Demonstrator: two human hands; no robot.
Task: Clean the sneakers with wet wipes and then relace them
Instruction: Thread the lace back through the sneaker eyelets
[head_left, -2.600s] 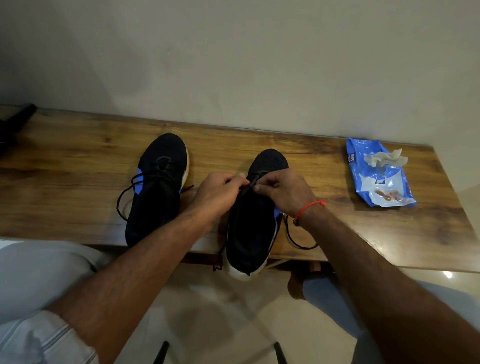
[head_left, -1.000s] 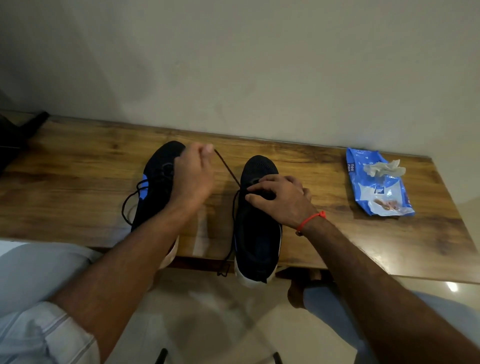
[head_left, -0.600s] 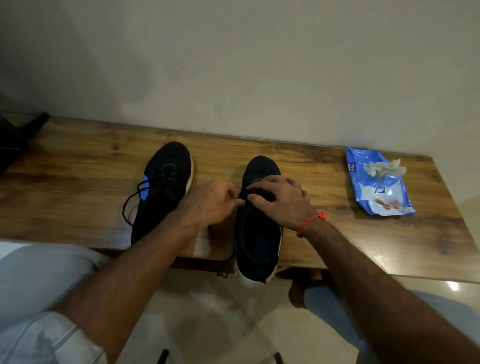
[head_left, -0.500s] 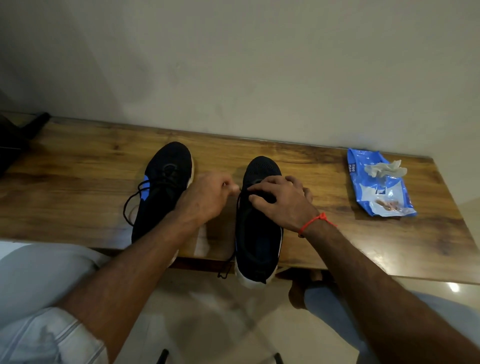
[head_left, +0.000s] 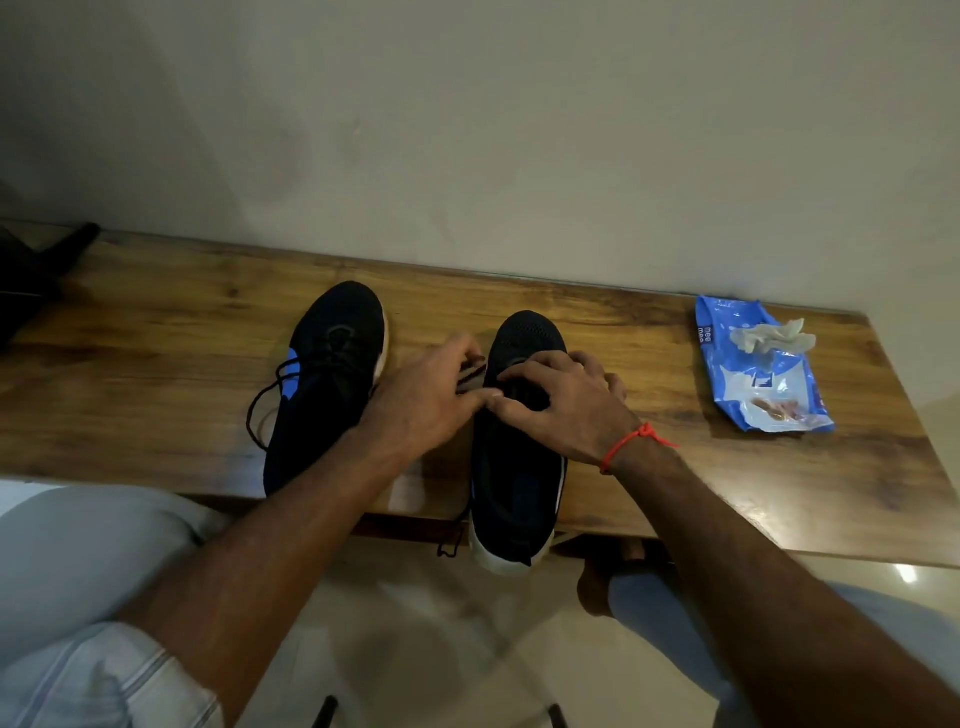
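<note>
Two black sneakers with blue accents stand on a wooden bench (head_left: 156, 332). The left sneaker (head_left: 327, 384) is laced, and its loose lace ends lie to its left. The right sneaker (head_left: 514, 478) hangs its heel over the bench's front edge. My left hand (head_left: 421, 400) pinches a blurred black lace (head_left: 470, 375) beside that shoe's eyelets. My right hand (head_left: 566, 405), with a red thread at the wrist, rests curled over the top of the right sneaker, its fingertips on the lacing area. A lace end (head_left: 449, 540) dangles below the bench edge.
A blue wet-wipes pack (head_left: 758, 384) with a crumpled used wipe (head_left: 769, 338) on it lies at the bench's right end. A dark object (head_left: 36, 275) sits at the far left. The wall runs close behind the bench. My knees are below the front edge.
A second ago my left hand had pulled the lace up and to the left; it has come back to the right sneaker's eyelets. My right hand has stayed on that shoe.
</note>
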